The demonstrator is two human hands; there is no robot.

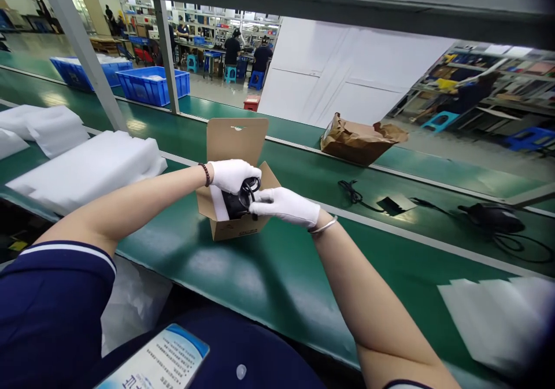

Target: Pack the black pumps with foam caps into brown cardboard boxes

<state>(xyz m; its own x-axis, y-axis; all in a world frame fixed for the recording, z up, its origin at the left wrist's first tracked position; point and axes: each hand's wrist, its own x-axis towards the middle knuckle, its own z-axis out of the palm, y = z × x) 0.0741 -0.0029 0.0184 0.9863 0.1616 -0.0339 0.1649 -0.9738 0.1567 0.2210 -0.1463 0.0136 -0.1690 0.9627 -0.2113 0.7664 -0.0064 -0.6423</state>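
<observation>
2 gloved hands (pixel 233 176) on black cable (pixel 250 192) over cardboard box (pixel 236 143), foam sheets (pixel 82 169) L.

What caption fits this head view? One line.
Left hand and right hand, white-gloved, hold a black cord inside an open cardboard box on a green conveyor.

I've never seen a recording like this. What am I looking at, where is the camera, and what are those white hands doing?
This view comes from a camera worn on a person's head, looking down at a green workbench. The white-gloved left hand and right hand hold a coil of black cable above an open cardboard box. White foam sheets lie to one side. A loose black cable and a brown paper bag lie on the other.
</observation>
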